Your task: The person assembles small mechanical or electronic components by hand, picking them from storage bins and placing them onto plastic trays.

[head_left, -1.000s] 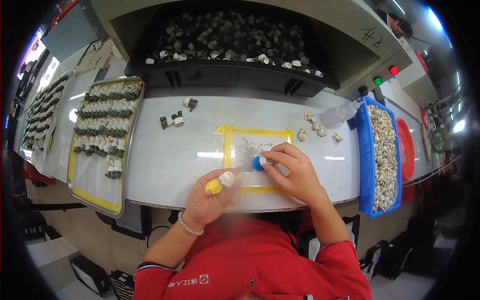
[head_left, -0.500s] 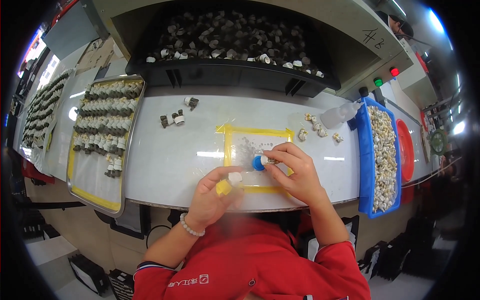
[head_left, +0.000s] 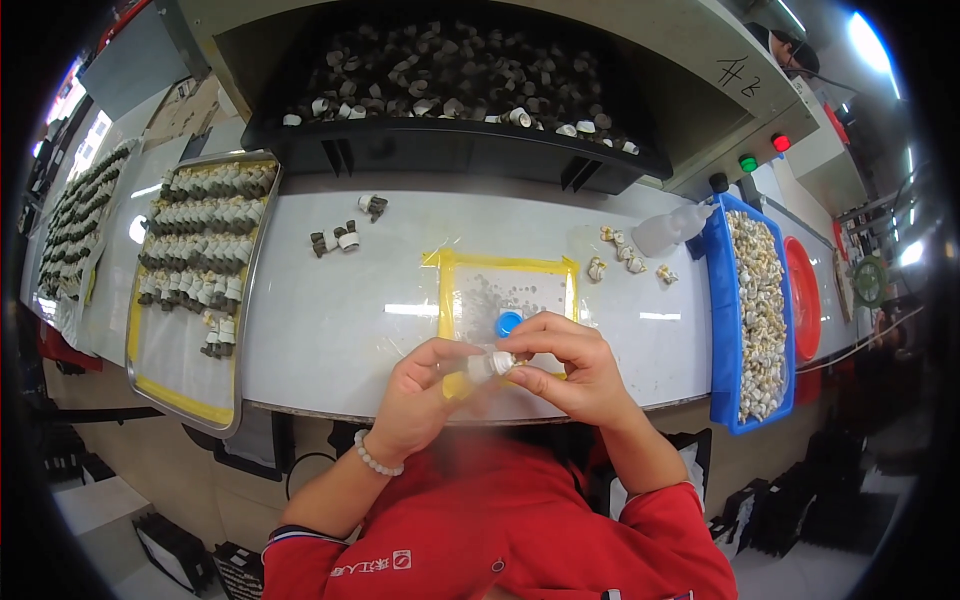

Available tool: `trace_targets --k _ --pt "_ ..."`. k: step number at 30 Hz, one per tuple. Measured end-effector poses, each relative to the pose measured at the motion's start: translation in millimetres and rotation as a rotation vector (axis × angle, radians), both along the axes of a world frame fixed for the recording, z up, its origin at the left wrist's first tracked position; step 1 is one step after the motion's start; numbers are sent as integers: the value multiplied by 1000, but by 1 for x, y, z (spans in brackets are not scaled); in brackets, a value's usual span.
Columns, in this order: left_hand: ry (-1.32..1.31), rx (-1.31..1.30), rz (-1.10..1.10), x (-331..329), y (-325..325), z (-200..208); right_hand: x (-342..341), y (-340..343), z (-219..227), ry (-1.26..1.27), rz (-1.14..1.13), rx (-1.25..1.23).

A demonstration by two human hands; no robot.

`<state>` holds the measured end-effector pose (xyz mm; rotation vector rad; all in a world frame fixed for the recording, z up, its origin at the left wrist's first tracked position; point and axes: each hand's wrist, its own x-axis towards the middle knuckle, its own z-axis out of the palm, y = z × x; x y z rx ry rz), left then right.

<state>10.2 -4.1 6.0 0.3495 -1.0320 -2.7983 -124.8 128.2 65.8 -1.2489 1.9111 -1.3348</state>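
Observation:
Over the near edge of a yellow-taped work area (head_left: 510, 263), my two hands meet. My left hand (head_left: 415, 395) is closed on a white cylindrical piece (head_left: 481, 367), slightly blurred. Between thumb and fingers, my right hand (head_left: 580, 378) pinches a small white-and-gold piece (head_left: 503, 362), its end against the left-hand piece; how far they fit together I cannot tell. Just beyond the fingers stands a round blue cap (head_left: 508, 323) on the taped sheet. Several loose white-and-gold pieces (head_left: 632, 262) lie to the right, and a few white-and-dark pieces (head_left: 346, 237) to the left.
At left is a metal tray (head_left: 240, 340) with rows of white-and-dark pieces. A black bin (head_left: 450, 150) of similar pieces spans the back. A translucent squeeze bottle (head_left: 660, 233) is beside a blue bin (head_left: 722, 340) filled with white-and-gold pieces; behind that is a red basin (head_left: 803, 300).
My right hand has moved from the blue cap toward me and left, bringing its small piece against the white piece in my left hand. The left hand has barely shifted.

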Motion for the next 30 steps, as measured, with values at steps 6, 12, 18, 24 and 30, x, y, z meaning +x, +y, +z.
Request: trace_targets --k 6,12,18,24,30 --pt "-19 -39 23 1 2 -6 3 1 1 127 11 30" --pt "-15 -120 79 6 7 -9 9 4 -2 164 15 25" --pt "-56 -167 42 5 6 -12 10 9 -13 48 -3 3" --pt "-51 -145 -71 -1 4 -4 0 19 -18 -75 25 -39" --pt "3 -189 -58 0 0 -7 -60 57 -23 434 -392 65"
